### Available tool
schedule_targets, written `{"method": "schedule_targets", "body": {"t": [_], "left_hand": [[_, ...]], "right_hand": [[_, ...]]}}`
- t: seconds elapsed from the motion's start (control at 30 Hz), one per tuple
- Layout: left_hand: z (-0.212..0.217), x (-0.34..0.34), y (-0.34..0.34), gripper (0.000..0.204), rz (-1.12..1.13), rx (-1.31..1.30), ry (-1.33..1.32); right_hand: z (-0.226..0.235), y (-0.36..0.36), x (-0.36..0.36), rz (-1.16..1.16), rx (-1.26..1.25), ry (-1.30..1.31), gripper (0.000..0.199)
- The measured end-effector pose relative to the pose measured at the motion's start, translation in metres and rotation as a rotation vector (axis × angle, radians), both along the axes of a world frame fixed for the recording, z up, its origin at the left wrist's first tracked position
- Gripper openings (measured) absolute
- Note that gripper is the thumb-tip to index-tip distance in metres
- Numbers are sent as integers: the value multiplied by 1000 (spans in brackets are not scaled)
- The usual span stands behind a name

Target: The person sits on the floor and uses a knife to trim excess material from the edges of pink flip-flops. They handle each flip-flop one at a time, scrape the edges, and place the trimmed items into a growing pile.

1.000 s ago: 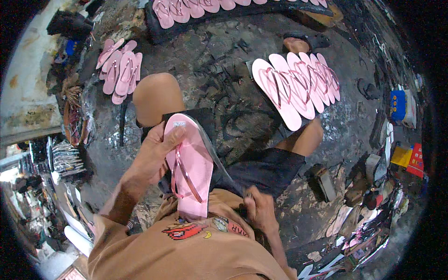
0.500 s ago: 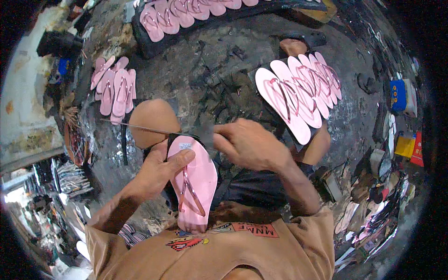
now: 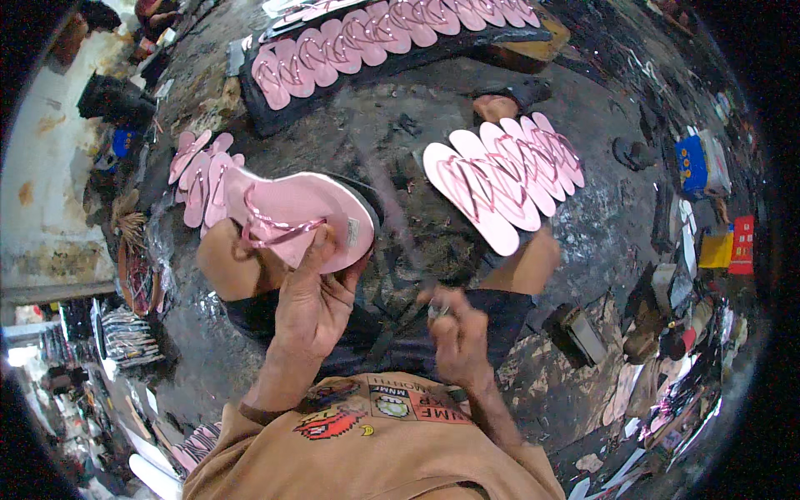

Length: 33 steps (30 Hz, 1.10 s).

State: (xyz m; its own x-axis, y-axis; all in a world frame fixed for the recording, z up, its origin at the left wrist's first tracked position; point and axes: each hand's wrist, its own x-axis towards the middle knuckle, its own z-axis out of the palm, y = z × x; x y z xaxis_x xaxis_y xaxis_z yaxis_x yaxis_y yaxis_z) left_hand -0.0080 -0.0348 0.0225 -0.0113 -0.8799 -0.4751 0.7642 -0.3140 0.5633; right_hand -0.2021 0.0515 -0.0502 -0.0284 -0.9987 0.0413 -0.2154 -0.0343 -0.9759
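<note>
My left hand [image 3: 312,308] grips a pink flip-flop [image 3: 292,237] by its heel end, thumb on the footbed beside a small pale label. The flip-flop is tilted, its toe end up and to the left, with shiny pink straps. A dark layer shows along its far right edge. My right hand [image 3: 458,333] is closed at the lower right, apart from the flip-flop, around the handle end of a long thin knife [image 3: 402,229]. Its blade points up and away, smeared by motion. The handle is mostly hidden in my fingers.
Pink flip-flops [image 3: 500,179] lie overlapped in a row at the right. A smaller pile of flip-flops [image 3: 196,179] is at the left. A longer row of flip-flops [image 3: 367,50] rests on a dark board at the back. Dark scraps litter the floor [image 3: 400,125].
The flip-flop has turned, its toe end swinging from near me to the upper left. My right hand has drawn back toward me, and the knife has swung from pointing left to pointing away.
</note>
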Motion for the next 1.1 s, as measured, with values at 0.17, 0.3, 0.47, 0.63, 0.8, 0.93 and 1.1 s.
{"method": "schedule_targets", "body": {"t": [0.17,0.3,0.47,0.63,0.8,0.93,1.1], "left_hand": [[-5,-11,12,37,-15,-11,-2],[-29,-6,28,34,-83,-42,-149],[-37,12,36,37,-140,-31,-262],[-47,22,36,38,-90,-16,-239],[-62,37,50,47,-114,36,-335],[-52,41,47,52,-118,28,-352],[-45,52,46,49,-127,61,-370]], "right_hand": [[-18,83,-12,18,146,162,38],[-20,61,-27,-11,115,332,49],[-10,18,-32,140,117,416,41],[5,-19,-24,250,204,427,37],[11,-57,-10,415,199,276,31],[1,-66,14,349,120,211,28],[-3,-79,48,297,37,70,23]]}}
